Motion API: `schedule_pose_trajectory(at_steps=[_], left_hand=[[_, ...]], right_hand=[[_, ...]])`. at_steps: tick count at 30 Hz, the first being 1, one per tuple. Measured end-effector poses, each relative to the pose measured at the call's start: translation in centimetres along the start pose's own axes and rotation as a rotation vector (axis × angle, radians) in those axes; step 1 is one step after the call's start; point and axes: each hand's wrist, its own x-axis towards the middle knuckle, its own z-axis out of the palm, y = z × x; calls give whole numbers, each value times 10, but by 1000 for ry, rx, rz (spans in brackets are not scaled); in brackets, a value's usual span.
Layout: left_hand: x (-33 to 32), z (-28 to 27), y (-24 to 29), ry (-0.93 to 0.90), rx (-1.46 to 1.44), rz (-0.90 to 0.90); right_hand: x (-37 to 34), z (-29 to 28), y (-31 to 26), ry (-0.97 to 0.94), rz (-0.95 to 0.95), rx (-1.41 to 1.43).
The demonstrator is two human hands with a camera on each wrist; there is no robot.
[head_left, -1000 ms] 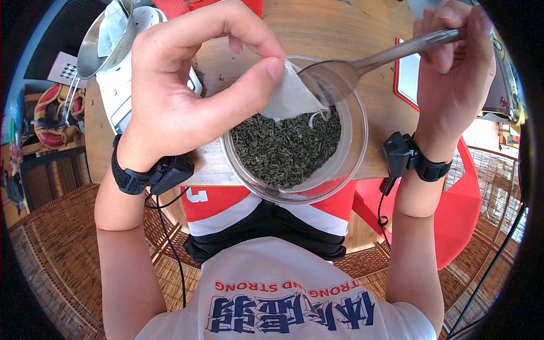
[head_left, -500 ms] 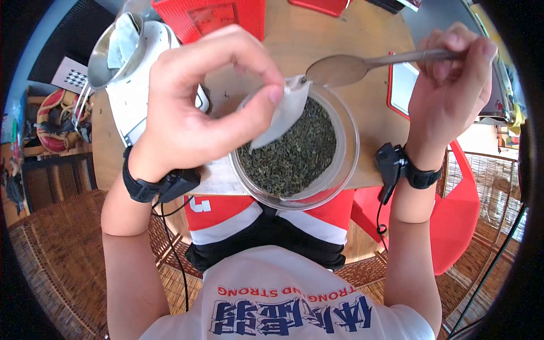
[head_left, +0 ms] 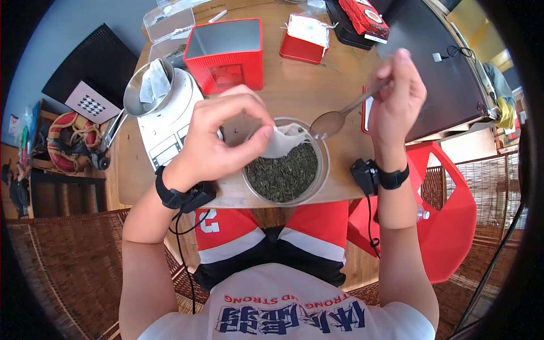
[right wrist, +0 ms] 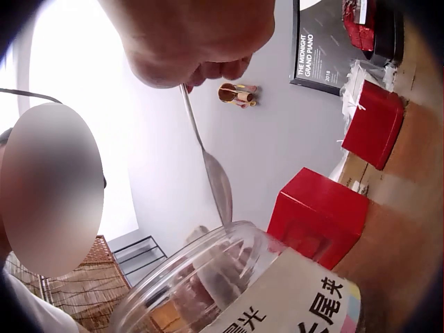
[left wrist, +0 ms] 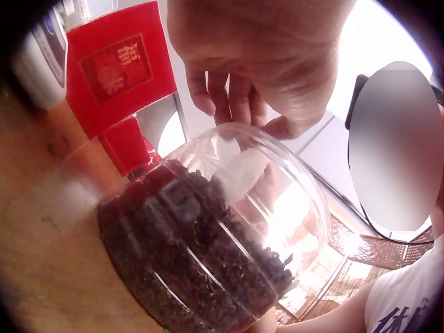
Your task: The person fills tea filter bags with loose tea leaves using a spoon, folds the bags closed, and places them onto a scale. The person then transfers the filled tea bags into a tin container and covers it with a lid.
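Observation:
In the head view my left hand (head_left: 226, 133) pinches the edge of a white tea bag (head_left: 279, 146) between thumb and forefinger. The bag hangs with its mouth up over a round clear plastic tub (head_left: 325, 170). Dark dry tea leaves (head_left: 283, 177) fill much of the tub. My right hand (head_left: 396, 105) grips a metal spoon (head_left: 327, 124) by the end of its handle. The spoon's bowl is beside the bag's mouth, over the tub's right rim. Through the tub wall in the left wrist view, the leaves (left wrist: 187, 250) lie heaped.
Left of the tub, a metal strainer (head_left: 131, 93) with filled tea bags (head_left: 154, 82) rests on a white scale (head_left: 164, 136). Behind are an open red tin (head_left: 224, 76), a smaller red box (head_left: 303, 48) and a clear lidded container (head_left: 169, 25). A red-framed tablet-like item (head_left: 367, 116) lies right.
The spoon has come out of the tea bag to its right side. The bag's mouth now gapes upward. The head view has shifted back, showing more of the table.

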Motion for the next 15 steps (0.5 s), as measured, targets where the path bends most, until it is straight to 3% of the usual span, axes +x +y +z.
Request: schedule_pose_trajectory(at_steps=[3,5,7,9,11,13,14,15], left_hand=[[-1,-1,0,37,-3,5],[-1,-4,-2,41,-27,-3],[-3,-2,-5,74,-34,3],[-3,0,-5,80,-61,-22],[-3,1,-8,67,-80,-14],[-4,1,-10,84,-96,-15],[-3,1,-11,86,-97,-8],[-3,1,-11,88,-101,0]], right_hand=[[4,-1,2,-163,85,-114],[4,0,0,-540,284,-110],[-2,4,9,-552,327,-135],[-4,2,20,-712,170,-237],[-3,6,11,-762,214,-336],[3,10,8,-833,-48,-512],[4,12,8,-838,-48,-518],[6,15,7,-758,-166,-494]])
